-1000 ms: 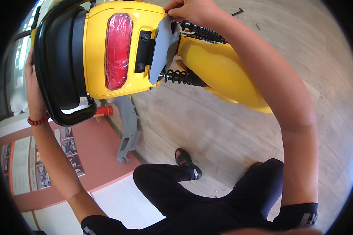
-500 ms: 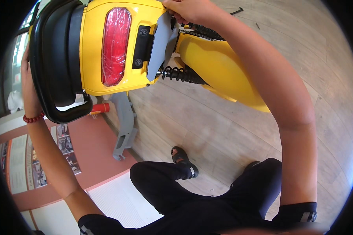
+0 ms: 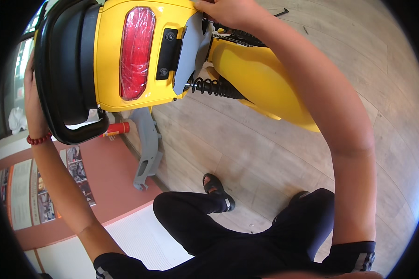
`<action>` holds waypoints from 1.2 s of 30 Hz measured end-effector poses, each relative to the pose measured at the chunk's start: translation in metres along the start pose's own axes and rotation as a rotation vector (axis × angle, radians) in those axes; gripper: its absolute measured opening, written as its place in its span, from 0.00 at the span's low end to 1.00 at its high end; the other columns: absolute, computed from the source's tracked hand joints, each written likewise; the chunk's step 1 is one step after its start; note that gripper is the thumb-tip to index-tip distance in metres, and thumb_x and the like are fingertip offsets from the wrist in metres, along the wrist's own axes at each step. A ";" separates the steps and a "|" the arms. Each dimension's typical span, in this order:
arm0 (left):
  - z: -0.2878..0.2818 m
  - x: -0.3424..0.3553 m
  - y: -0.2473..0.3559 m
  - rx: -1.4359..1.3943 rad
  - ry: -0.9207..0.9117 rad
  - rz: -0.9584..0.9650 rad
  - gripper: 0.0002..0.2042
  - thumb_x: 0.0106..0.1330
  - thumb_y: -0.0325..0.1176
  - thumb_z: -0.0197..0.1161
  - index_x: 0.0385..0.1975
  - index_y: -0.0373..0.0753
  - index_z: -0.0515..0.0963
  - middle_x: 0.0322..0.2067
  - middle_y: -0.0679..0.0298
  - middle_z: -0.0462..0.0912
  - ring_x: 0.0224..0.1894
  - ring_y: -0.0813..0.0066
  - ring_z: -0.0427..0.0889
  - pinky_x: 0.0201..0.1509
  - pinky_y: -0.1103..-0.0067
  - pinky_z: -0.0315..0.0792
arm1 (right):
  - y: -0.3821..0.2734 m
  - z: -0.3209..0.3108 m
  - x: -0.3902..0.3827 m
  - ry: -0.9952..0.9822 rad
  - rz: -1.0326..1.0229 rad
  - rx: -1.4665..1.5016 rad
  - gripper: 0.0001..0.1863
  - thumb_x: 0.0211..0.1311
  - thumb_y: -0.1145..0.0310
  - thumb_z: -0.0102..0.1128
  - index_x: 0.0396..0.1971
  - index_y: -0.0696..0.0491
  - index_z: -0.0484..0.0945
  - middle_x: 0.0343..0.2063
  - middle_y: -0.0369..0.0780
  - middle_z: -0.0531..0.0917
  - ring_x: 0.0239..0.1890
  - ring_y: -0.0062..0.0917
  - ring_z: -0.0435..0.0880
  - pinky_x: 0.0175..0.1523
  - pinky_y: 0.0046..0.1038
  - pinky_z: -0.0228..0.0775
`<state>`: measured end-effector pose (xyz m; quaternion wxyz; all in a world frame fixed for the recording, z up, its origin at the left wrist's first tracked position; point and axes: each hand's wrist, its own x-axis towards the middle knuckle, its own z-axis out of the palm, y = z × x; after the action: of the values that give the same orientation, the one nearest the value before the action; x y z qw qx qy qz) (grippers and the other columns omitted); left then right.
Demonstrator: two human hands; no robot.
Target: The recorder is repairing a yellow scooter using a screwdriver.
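Note:
The rear end of a yellow two-wheeler fills the upper left. It has a black seat [image 3: 72, 65], a black grab rail [image 3: 81, 136], a yellow tail cover [image 3: 108, 60] and a red tail light [image 3: 137, 53] under wrinkled clear film. My left hand [image 3: 34, 100], a red bead bracelet at its wrist, lies along the outer side of the rail; its fingers are mostly hidden. At the cover's far right corner, beside a grey panel [image 3: 189, 53], my right hand [image 3: 226, 11] has its thumb on the edge and its fingers curled below.
A yellow rear fender [image 3: 260, 83] and a black coil shock absorber [image 3: 214, 88] extend right from the tail. Beneath it stand a grey bracket-like part [image 3: 146, 144] and a red cylinder [image 3: 118, 129]. A printed poster [image 3: 44, 186] lies left. A black tool [image 3: 281, 12] rests on the wood-look floor [image 3: 381, 60].
The tail cover and light have shifted very slightly up and left. My right hand's fingers have slipped a little further behind the edge; my left hand has hardly moved.

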<state>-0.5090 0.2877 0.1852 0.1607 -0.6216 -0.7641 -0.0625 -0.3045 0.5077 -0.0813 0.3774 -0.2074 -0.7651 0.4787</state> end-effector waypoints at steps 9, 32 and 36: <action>0.013 -0.003 0.012 -0.193 0.031 -0.103 0.25 0.69 0.43 0.41 0.63 0.39 0.54 0.58 0.57 0.63 0.53 0.73 0.72 0.52 0.82 0.72 | 0.001 0.005 -0.001 -0.059 0.131 -0.069 0.18 0.59 0.63 0.47 0.26 0.65 0.77 0.28 0.55 0.79 0.34 0.46 0.78 0.42 0.37 0.69; 0.003 -0.001 0.000 -0.015 0.046 -0.009 0.24 0.70 0.43 0.39 0.63 0.39 0.54 0.59 0.57 0.62 0.55 0.73 0.71 0.52 0.80 0.72 | -0.009 -0.012 -0.009 -0.039 -0.052 -0.061 0.14 0.57 0.66 0.50 0.33 0.62 0.76 0.33 0.52 0.80 0.37 0.45 0.78 0.44 0.37 0.69; 0.004 -0.001 0.000 -0.032 0.036 -0.033 0.25 0.70 0.44 0.39 0.63 0.39 0.53 0.59 0.57 0.62 0.55 0.72 0.71 0.52 0.80 0.73 | -0.001 -0.002 -0.003 -0.011 -0.050 -0.074 0.12 0.57 0.67 0.51 0.32 0.62 0.76 0.32 0.52 0.80 0.36 0.44 0.78 0.43 0.36 0.69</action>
<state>-0.5100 0.2880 0.1811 0.1634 -0.6103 -0.7701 -0.0883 -0.3007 0.5064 -0.0814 0.3773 -0.1993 -0.7891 0.4418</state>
